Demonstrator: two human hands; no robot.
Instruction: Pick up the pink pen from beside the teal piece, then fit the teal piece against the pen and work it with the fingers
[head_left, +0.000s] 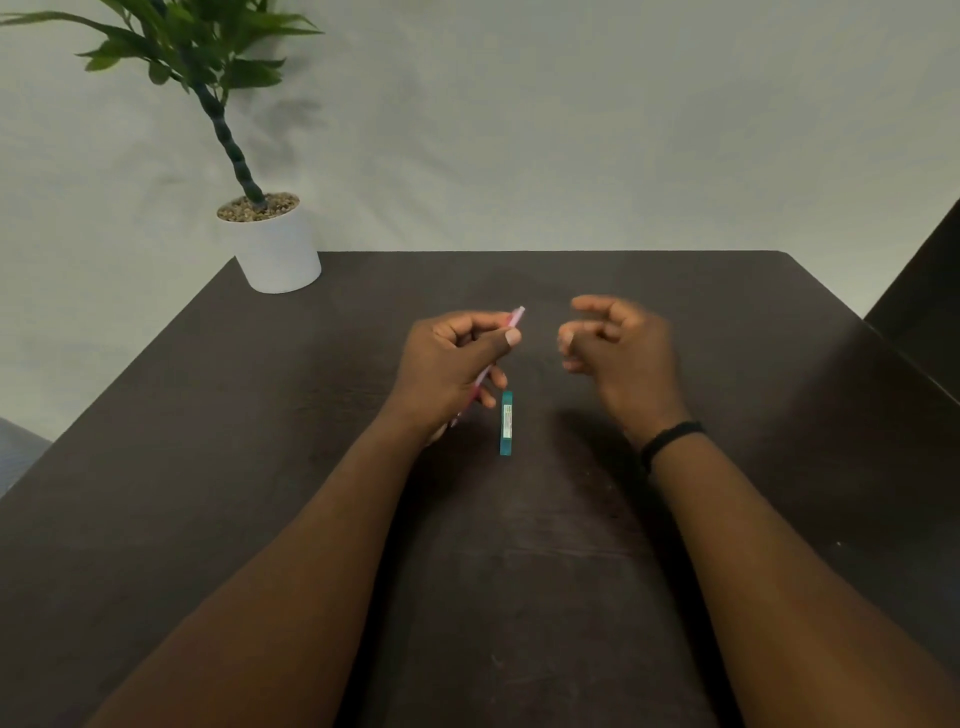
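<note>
Two bare forearms over a dark table (260, 519), left hand (447, 371) pinching a pink pen (517, 316) between thumb and curled fingers, teal case (506, 423) flat just beside it, right hand (621, 345) blurred, fingers loosely curled, holding nothing, black wristband (670, 439), potted plant (275, 249) at far left corner.

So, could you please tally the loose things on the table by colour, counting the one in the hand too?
Pink: 1, the pink pencil gripped in the left hand
Teal: 1, the teal lead case lying on the table
White: 1, the white plant pot
Total: 3
</note>
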